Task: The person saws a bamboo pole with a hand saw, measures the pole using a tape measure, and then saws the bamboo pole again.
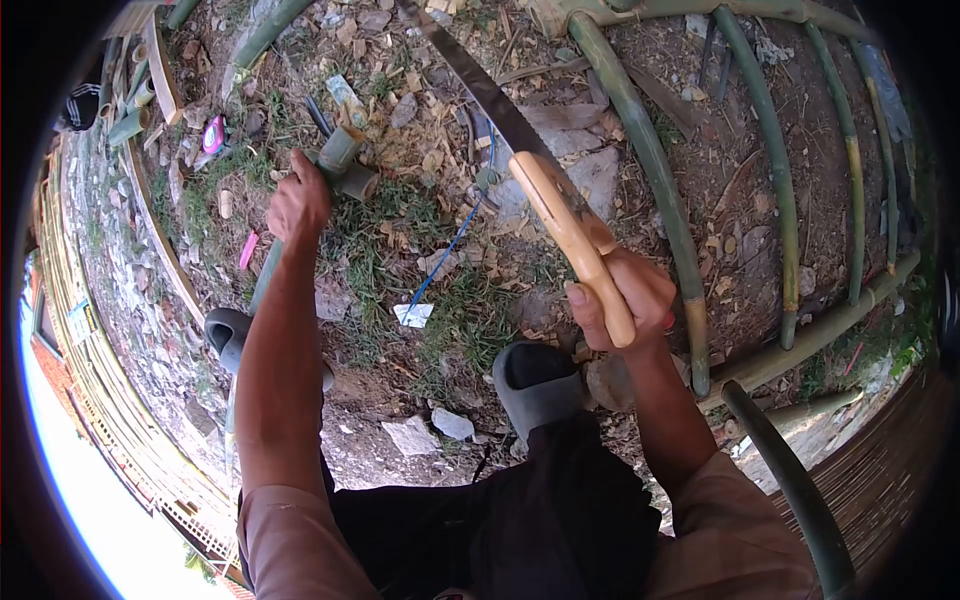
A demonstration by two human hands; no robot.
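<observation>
My right hand [635, 295] is closed around the pale wooden handle of a handsaw [482, 90]. The saw's long metal blade points up and to the left, raised above the ground and apart from the bamboo. On the left, my left hand [297, 205] grips a green bamboo pole [268, 275] close to its upper end. Just beyond its fingers are a cut, open-ended bamboo section [342, 148] and a shorter stub [358, 183]; how they join the pole is partly hidden by the hand.
A frame of bamboo poles [650, 150] lies to the right. Stones [590, 185], wood chips and grass cover the ground. A blue string [452, 245] runs to a white scrap [413, 315]. A pink-and-white object [213, 135] and more bamboo [130, 125] lie left.
</observation>
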